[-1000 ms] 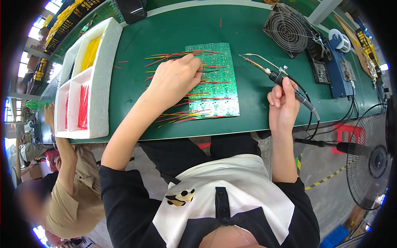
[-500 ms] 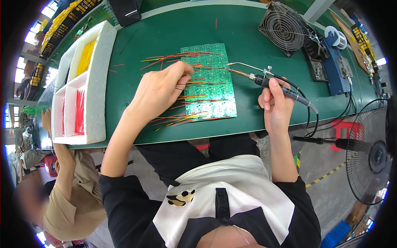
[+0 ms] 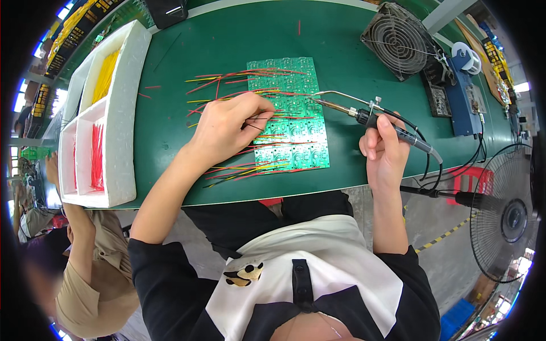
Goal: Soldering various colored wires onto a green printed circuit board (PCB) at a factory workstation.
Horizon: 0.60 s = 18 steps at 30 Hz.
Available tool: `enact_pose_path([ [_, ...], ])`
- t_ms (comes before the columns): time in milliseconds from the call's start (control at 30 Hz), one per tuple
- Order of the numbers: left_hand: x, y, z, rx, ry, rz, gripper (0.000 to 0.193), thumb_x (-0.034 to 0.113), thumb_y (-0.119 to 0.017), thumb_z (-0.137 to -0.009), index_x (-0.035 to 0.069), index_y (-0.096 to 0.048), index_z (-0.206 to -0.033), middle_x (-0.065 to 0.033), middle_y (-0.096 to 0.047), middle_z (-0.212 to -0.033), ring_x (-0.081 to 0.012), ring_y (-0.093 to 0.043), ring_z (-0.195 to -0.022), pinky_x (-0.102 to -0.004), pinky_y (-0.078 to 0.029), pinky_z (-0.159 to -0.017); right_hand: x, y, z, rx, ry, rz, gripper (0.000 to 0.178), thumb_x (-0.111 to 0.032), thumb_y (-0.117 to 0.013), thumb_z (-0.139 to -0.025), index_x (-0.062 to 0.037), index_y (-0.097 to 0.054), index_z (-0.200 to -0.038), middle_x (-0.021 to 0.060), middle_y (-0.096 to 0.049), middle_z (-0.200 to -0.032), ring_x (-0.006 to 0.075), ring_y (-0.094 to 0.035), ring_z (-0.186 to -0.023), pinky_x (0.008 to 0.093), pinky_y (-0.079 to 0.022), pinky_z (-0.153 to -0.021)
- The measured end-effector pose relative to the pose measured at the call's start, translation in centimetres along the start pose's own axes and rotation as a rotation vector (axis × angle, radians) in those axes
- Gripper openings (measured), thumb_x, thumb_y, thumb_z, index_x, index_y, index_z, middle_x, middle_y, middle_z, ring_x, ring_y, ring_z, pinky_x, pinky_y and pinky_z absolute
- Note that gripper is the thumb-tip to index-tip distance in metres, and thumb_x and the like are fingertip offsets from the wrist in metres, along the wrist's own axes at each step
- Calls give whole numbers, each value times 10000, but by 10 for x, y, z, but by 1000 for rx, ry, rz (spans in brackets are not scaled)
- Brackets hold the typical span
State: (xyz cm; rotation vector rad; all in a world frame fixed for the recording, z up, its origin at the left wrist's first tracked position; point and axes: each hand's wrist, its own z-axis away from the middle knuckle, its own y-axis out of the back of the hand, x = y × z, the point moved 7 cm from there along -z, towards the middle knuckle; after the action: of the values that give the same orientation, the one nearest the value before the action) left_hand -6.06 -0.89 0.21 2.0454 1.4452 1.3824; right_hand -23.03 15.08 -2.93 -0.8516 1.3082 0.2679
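Observation:
A green panel of circuit boards (image 3: 304, 128) lies on the bench, with rows of red, yellow and black wires (image 3: 239, 170) sticking out past its left side. Over that left edge is my left hand (image 3: 230, 125), its thumb and fingers pinched on a thin wire; a dark wire shows beside the fingers. My right hand (image 3: 385, 150) grips a soldering iron (image 3: 398, 133) like a pen. The iron's tip and the thin curved metal tube (image 3: 344, 94) above it point at the panel's upper right part. The pinched wire's end is partly hidden by my fingers.
A white foam box (image 3: 122, 125) at left holds yellow wires (image 3: 106, 77) and red wires (image 3: 97, 156) in compartments. At back right stand a square fan (image 3: 395, 42) and a blue unit with a solder spool (image 3: 466, 59). Another person (image 3: 94, 273) sits at left; a floor fan (image 3: 512, 216) stands right.
My left hand has moved right and down along the panel, from an upper row of wires to a lower one. The soldering iron stays near the same spot. The whole view has shifted slightly.

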Motion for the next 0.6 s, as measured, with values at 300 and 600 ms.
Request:
enact_pose_path([
  [300, -5, 0, 4, -44, 120, -5, 77, 38, -624, -763, 42, -569, -817, -61, -588, -699, -168, -564, -548, -256, -453, -498, 0, -3, 2, -7, -37, 81, 139, -182, -518, -874, -53, -473, -855, 8, -435, -498, 61, -329, -355, 210, -277, -376],
  [600, 1, 0, 3, -41, 41, -20, 80, 36, -623, -757, 44, -577, -821, -67, -597, -686, -189, -570, -547, -272, -456, -489, 0, -1, 2, -2, -49, 88, 148, -156, -526, -863, -77, -425, -789, 22, -439, -477, 65, -333, -321, 205, -273, -323],
])
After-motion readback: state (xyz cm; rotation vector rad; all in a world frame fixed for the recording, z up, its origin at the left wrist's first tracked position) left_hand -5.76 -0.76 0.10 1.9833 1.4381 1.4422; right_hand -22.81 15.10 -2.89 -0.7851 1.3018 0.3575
